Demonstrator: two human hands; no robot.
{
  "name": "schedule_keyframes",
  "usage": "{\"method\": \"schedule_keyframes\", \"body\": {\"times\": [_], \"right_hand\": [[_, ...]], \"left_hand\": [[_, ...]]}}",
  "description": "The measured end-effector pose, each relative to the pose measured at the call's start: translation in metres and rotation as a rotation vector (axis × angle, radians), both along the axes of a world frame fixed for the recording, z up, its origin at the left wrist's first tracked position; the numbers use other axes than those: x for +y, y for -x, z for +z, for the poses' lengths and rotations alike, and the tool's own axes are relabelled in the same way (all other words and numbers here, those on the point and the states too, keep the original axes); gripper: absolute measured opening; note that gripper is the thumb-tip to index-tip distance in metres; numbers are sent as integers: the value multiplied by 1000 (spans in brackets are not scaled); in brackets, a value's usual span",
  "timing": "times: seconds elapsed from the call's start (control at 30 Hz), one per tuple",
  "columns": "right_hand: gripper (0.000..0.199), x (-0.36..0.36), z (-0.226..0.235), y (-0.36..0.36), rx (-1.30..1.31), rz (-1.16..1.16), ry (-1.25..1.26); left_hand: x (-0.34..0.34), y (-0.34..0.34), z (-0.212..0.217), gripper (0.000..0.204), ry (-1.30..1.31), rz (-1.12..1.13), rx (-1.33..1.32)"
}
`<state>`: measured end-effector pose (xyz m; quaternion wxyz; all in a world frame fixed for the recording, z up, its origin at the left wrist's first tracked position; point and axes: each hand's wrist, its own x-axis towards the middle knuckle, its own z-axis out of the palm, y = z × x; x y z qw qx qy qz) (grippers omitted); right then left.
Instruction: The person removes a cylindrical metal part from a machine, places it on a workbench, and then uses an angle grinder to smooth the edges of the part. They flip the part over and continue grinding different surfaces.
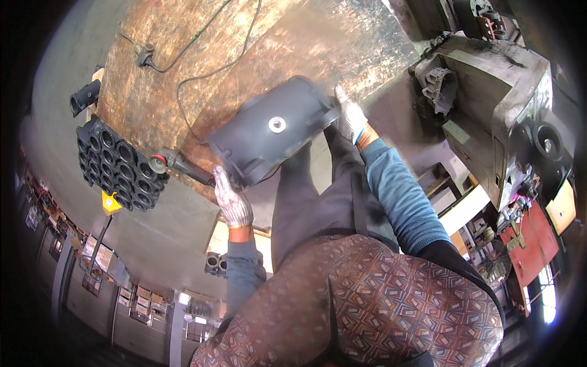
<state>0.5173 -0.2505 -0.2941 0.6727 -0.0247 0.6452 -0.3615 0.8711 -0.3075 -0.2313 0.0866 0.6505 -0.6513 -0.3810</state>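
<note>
Head view: both gloved hands [233,202] [350,116] on grey metal casting [269,131], yellow triangular tag [110,203] nearby.

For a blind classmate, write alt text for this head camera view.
Two gloved hands, left hand and right hand, grip opposite ends of a dark grey metal casting above a rusty steel plate. An angle grinder and a black multi-hole casting lie at left.

I'm in a metalworking workshop: a rusty, scuffed steel plate [244,55] lies on the concrete floor [61,110] with an angle grinder [174,164] and its cable, a black cast part full of round holes [119,168] lies beside it, and a heavy grimy machine [501,92] stands close by.
</note>
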Motion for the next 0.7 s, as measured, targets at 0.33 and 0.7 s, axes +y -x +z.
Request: {"method": "schedule_keyframes", "body": {"times": [0.33,0.7], "right_hand": [[74,23,-76,7,204,246,63],[86,90,-36,9,-253,-619,122]], "left_hand": [[-8,33,20,44,-130,108,182],[-39,75,39,34,-24,-101,124]]}}
